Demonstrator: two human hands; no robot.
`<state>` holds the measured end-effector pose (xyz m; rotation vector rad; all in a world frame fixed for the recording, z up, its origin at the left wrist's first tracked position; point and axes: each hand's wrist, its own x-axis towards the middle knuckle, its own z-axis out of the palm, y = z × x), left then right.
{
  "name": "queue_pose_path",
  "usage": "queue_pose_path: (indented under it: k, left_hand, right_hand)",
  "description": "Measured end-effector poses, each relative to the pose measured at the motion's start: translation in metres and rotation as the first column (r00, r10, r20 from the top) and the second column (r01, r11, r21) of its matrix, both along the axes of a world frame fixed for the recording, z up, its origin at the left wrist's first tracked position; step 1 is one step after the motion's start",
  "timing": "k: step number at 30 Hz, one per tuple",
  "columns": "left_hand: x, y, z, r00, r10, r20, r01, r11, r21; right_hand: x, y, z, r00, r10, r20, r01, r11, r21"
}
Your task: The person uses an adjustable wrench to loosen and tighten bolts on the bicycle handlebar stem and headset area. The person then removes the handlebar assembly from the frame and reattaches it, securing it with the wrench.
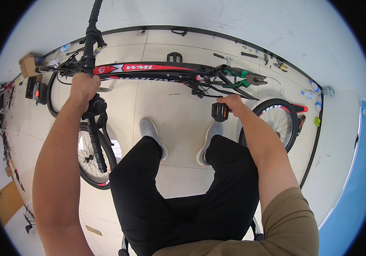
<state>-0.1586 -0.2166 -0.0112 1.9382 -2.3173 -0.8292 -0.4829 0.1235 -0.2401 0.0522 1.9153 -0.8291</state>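
A black and red bicycle frame [149, 67] spans the view in front of me. My left hand [84, 87] is closed around the black handlebar [90, 47] near its middle, where fingers and bar partly hide each other. Down at the right, my right hand [233, 103] has its fingers closed at the inner end of a black pedal [220, 112]; its grip there is partly hidden. Green-handled pliers [251, 78] lie on the seat end of the frame. The opposite pedal [174, 57] shows beyond the top tube.
The rear wheel [277, 121] stands right of my knee, another wheel [90, 160] under the handlebar's near end. Tools, including yellow-handled pliers [280, 65], lie along the far wall. Plastic bottles [307, 94] sit at the right, a cardboard box [31, 64] at the far left.
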Motion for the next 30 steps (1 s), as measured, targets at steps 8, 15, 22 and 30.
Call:
queue_pose_path:
  k: [8,15,22,30]
  left_hand:
    - [0.004,-0.004,-0.001,1.000,0.005,-0.025,-0.004,1.000,0.031]
    - [0.017,-0.018,-0.016,0.988,-0.140,0.058,0.142,0.989,-0.038]
    - [0.000,0.002,0.003,0.996,0.054,-0.065,-0.050,0.997,0.057]
    - [0.000,0.001,0.002,0.995,0.060,-0.080,-0.055,0.996,0.070]
  right_hand:
    - [-0.007,0.004,-0.009,0.980,-0.031,0.198,0.036,0.999,-0.023]
    - [-0.005,-0.001,0.002,0.975,-0.019,0.220,0.025,0.999,-0.023]
    - [-0.005,0.000,0.003,0.991,-0.001,0.131,0.001,1.000,0.003]
    - [-0.006,0.001,-0.012,0.992,0.026,-0.127,-0.017,0.997,0.077]
